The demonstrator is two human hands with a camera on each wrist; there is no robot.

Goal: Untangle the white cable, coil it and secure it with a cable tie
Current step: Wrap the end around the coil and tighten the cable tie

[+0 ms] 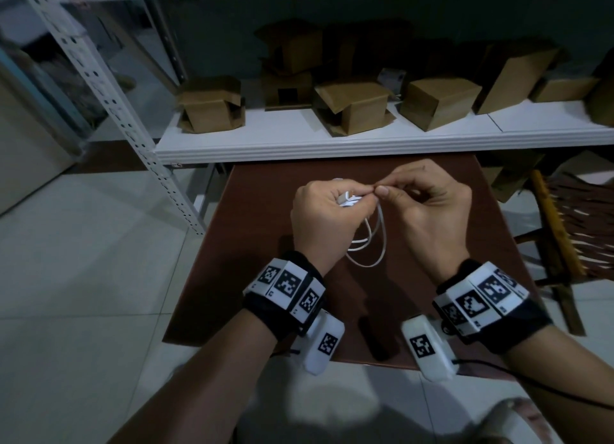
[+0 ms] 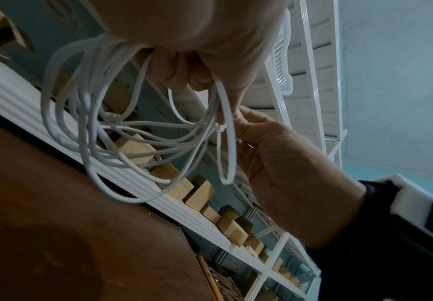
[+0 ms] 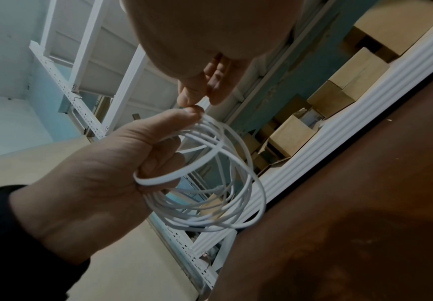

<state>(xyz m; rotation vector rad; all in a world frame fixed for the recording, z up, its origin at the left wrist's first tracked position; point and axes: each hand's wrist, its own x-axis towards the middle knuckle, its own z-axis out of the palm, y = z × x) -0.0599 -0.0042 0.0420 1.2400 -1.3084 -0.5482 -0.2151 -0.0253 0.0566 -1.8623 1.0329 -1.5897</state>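
White cable (image 1: pixel 365 241) coiled, hanging above bench (image 1: pixel 265 277), centre view. Left hand (image 1: pixel 319 211) fisted round bunched loops, keeping coil together. Right hand (image 1: pixel 428 204), at 3 o'clock of left, pinching near top; possibly cable tie, cannot tell.

Cable tie (image 2: pixel 220 128) too small, hidden between hands (image 1: pixel 382 191).

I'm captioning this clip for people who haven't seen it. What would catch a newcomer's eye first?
First, the white cable, gathered in loose loops and hanging from the left hand above the brown table. Next, the right hand, whose fingertips meet the left hand's at the top of the coil. Behind them, cardboard boxes line the white shelf.
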